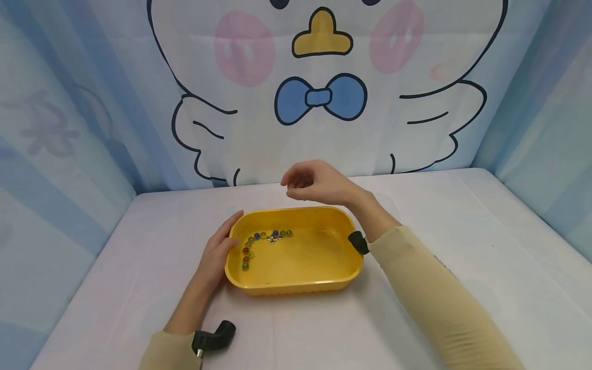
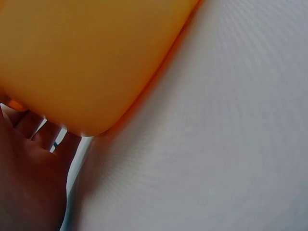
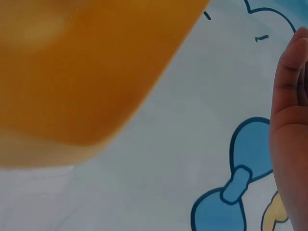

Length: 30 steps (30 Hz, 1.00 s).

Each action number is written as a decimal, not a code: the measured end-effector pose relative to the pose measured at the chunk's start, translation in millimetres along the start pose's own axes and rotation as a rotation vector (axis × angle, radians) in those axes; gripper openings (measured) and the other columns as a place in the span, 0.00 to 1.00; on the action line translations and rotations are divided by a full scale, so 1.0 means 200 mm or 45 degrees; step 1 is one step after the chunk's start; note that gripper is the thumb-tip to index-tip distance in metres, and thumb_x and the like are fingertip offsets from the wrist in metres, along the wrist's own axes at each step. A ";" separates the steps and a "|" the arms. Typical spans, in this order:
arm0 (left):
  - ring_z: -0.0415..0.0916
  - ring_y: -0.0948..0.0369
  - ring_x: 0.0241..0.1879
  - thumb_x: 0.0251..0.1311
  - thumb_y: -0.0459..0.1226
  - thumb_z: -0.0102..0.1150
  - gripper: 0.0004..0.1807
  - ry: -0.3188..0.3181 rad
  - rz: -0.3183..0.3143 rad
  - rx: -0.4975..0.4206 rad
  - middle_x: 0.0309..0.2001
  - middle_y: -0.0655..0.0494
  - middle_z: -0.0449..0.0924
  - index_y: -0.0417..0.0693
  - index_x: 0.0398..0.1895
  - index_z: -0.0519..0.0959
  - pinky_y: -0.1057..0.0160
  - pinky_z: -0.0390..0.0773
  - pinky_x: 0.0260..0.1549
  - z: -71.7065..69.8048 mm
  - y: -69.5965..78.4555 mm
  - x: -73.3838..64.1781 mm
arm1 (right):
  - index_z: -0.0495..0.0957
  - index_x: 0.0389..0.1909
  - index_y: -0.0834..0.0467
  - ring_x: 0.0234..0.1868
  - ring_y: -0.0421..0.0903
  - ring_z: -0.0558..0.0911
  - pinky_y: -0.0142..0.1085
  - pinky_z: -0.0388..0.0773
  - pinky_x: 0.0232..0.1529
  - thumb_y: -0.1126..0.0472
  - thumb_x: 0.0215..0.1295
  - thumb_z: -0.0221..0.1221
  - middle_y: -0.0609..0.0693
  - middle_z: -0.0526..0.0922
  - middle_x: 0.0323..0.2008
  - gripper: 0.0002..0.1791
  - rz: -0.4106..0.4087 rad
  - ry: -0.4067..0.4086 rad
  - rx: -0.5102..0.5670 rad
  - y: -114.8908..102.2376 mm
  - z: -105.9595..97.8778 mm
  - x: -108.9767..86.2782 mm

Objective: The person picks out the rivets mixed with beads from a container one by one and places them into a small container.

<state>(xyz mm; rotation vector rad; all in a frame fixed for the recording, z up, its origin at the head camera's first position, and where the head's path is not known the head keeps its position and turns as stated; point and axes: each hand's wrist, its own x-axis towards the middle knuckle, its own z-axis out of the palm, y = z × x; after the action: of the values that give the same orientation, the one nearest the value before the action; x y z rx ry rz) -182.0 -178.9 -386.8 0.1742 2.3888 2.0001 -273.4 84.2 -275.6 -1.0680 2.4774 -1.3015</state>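
A yellow plastic tray (image 1: 305, 257) is at the middle of the white table. My left hand (image 1: 217, 252) grips its left end, thumb over the rim and fingers along the outside. In the left wrist view the fingers lie against the outer wall of the tray (image 2: 96, 62). Several glass marbles (image 1: 245, 259), green, blue and reddish, line the tray's left and far sides in a curve. Small silvery pieces (image 1: 272, 239) lie beside them. Above the far rim, my right hand (image 1: 319, 182) hovers with loosely bent fingers, nothing visible in them.
The white-covered table (image 1: 462, 257) runs back to a cloth backdrop (image 1: 324, 149) printed with a cartoon bird and blue bow tie. Curtain-like side panels (image 1: 55, 154) flank it. A dark wrist camera (image 1: 358, 242) on the right arm overlaps the tray's right rim.
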 end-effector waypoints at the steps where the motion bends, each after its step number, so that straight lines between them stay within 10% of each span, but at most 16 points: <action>1: 0.46 0.56 0.77 0.67 0.29 0.36 0.34 0.002 -0.002 0.000 0.79 0.54 0.52 0.50 0.79 0.58 0.51 0.44 0.74 0.00 0.00 0.00 | 0.82 0.48 0.61 0.39 0.50 0.79 0.37 0.80 0.46 0.65 0.65 0.63 0.52 0.83 0.39 0.11 0.001 -0.006 0.002 0.00 0.01 0.00; 30: 0.47 0.55 0.77 0.67 0.29 0.37 0.35 -0.004 0.008 0.007 0.79 0.53 0.52 0.48 0.79 0.58 0.49 0.44 0.74 0.00 0.00 0.00 | 0.81 0.49 0.64 0.40 0.49 0.78 0.35 0.80 0.46 0.64 0.66 0.63 0.51 0.82 0.38 0.13 0.089 -0.198 0.030 0.05 0.18 0.06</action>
<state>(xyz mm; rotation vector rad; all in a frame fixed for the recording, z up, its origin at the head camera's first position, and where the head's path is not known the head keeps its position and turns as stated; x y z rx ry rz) -182.8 -179.4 -386.7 0.1853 2.3951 1.9942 -271.9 55.8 -304.0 -1.0257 2.3580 -1.1777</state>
